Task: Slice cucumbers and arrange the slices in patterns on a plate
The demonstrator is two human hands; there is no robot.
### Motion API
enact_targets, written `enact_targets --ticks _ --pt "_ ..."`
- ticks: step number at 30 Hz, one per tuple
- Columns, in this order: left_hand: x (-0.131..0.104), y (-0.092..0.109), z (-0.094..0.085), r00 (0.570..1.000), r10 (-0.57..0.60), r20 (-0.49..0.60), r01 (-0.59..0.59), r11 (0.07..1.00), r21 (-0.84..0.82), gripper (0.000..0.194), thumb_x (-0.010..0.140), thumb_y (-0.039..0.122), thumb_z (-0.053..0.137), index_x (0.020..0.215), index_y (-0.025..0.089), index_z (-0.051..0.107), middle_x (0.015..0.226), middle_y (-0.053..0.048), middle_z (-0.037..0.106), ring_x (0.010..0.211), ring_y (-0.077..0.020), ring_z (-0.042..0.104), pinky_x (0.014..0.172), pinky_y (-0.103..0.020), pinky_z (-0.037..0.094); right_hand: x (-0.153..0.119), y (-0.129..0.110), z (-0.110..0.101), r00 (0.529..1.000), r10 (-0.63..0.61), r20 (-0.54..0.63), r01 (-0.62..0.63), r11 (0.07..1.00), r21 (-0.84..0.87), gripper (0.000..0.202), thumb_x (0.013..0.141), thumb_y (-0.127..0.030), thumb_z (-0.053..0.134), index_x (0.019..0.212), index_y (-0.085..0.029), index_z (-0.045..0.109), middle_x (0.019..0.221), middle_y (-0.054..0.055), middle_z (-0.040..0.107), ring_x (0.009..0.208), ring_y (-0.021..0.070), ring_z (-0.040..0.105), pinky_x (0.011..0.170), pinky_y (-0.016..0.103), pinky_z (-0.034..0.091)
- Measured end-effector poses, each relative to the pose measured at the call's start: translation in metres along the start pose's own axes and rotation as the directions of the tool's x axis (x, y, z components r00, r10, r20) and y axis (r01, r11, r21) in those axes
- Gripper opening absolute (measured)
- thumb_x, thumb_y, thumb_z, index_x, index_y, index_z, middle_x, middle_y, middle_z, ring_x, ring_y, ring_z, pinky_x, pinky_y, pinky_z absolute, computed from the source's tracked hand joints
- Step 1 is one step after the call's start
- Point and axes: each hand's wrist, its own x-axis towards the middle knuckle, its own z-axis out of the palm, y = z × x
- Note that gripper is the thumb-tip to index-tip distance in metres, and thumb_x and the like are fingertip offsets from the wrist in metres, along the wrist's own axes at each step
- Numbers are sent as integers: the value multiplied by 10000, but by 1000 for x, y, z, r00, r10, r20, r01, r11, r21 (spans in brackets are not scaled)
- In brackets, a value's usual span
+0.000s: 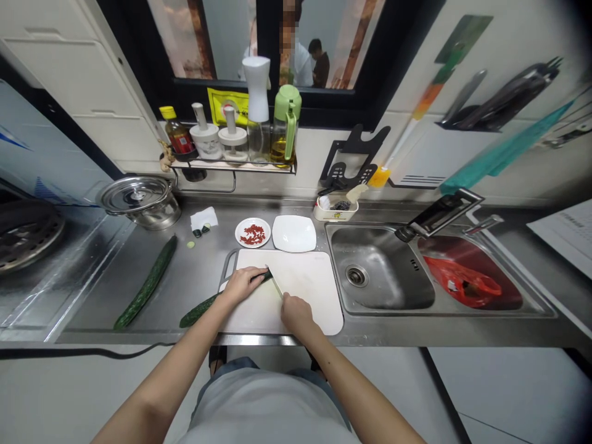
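Observation:
My left hand (pixel 243 285) is closed over a dark green cucumber (pixel 200 309) that lies slantwise across the white cutting board (pixel 317 280). The lower end of this cucumber reaches past the board's left edge, and my hand and wrist hide its middle. In my right hand (pixel 296 316) is a knife (pixel 276 284), its handle covered by my fingers. The blade points away from me and stands at the cucumber's right end, close to my left fingertips. Whether it has cut in, I cannot tell. Behind the board are a plate of chopped red pieces (pixel 253 234) and a white square plate (pixel 294 233).
A second cucumber (pixel 147 283) lies on the counter at left, near small cucumber ends (pixel 201 231) and a lidded steel pot (pixel 139 200). To the right is a double sink (pixel 383 271) with a red plastic bag (pixel 462 283). Bottles (pixel 283 129) stand on the wall shelf.

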Motion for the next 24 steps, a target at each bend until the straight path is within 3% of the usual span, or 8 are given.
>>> enact_targets --ticks 9,24 --pt "0 1 -2 1000 -15 17 15 1000 -7 332 897 353 487 1177 288 653 1145 -17 685 1031 -181 634 910 -300 484 22 -12 -14 1000 2 -10 -2 1000 25 330 874 -74 336 1100 -111 573 983 156 682 970 230 646 753 303 455" --pt "-5 12 -5 999 -41 14 41 999 1 318 892 346 495 1162 307 658 1146 -1 684 1027 -181 634 922 -296 477 0 6 -1 1000 -5 -5 5 1000 8 319 905 -117 324 1087 -104 586 983 162 681 952 236 644 744 305 449"
